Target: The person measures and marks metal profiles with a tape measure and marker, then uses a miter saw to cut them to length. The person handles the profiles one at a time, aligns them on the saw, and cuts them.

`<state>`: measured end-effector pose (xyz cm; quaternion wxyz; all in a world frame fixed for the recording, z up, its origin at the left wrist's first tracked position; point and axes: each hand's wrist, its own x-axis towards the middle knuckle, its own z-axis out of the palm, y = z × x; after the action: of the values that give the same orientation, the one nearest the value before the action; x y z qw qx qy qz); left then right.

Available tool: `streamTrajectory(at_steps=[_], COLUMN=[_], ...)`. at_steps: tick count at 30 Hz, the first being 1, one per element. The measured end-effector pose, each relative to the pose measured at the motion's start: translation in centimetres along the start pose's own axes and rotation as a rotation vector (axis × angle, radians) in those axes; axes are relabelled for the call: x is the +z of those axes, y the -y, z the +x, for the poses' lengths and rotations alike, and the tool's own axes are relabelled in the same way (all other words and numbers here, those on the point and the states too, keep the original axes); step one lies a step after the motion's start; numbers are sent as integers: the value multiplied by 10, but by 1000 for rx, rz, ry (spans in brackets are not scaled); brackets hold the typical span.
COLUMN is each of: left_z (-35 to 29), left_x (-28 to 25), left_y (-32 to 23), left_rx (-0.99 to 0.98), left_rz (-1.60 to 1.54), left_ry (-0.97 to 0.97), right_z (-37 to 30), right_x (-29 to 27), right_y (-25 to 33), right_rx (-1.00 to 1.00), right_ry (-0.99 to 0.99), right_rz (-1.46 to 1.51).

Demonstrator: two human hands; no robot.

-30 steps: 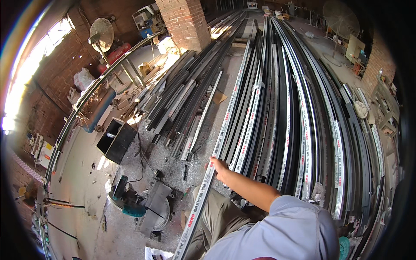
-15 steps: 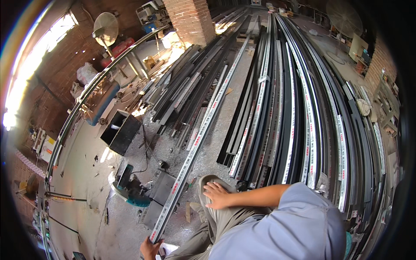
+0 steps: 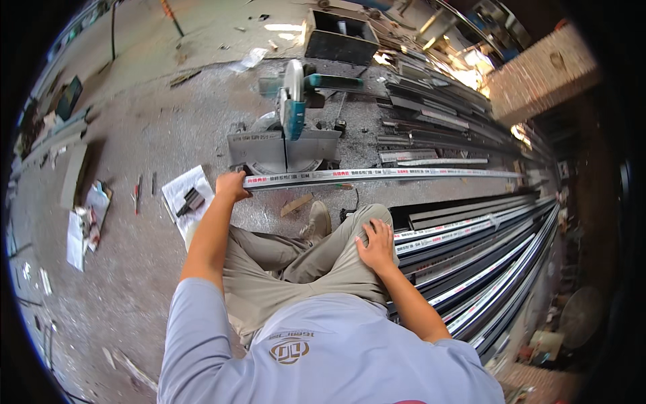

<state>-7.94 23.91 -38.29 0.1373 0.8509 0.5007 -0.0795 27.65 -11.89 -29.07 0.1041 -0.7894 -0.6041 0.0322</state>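
Observation:
My left hand (image 3: 233, 186) is closed round the near end of a long metal profile (image 3: 350, 177) covered with white printed film. The profile stretches off to the right, passing in front of the grey base (image 3: 256, 149) of a mitre saw. The teal saw head (image 3: 294, 111) is raised above that base, clear of the profile. On my bent right knee rests my right hand (image 3: 378, 240), its fingers spread and nothing in them. Beside my left hand, white paper sheets (image 3: 176, 192) lie on the floor with a short dark profile piece (image 3: 190, 201) on top.
To the right lies a bundle of long profiles (image 3: 464, 269), with more dark lengths (image 3: 437, 111) beyond. A black open box (image 3: 340, 42) stands behind the saw. On the left floor are a red pen (image 3: 137, 195) and crumpled papers (image 3: 87, 229). A brick pillar (image 3: 545, 71) rises at the far right.
My view has swung left and down, bringing the saw to the middle and both arms into sight. The left hand keeps its hold on the profile end; the right stays on the knee.

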Motion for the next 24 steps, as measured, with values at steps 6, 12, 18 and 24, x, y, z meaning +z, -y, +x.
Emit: streamTrajectory(at_steps=[6,12,18,24], left_z=[-7,-25,-18,-19], left_x=[31,61,94,83], left_y=[33,23,74,68], left_rx=[-106,-312,-509,-544], left_rz=[-93,-422,-720,-807], left_ry=[-45,-190,-157,-123], right_z=[6,-6,0,-5], right_x=[-3,-3,-2,-2], right_y=[2,-7,5,3], right_rx=[-26,-35,-67,-44], right_ry=[26,44,16,2], right_rz=[5,-45,-65,-78])
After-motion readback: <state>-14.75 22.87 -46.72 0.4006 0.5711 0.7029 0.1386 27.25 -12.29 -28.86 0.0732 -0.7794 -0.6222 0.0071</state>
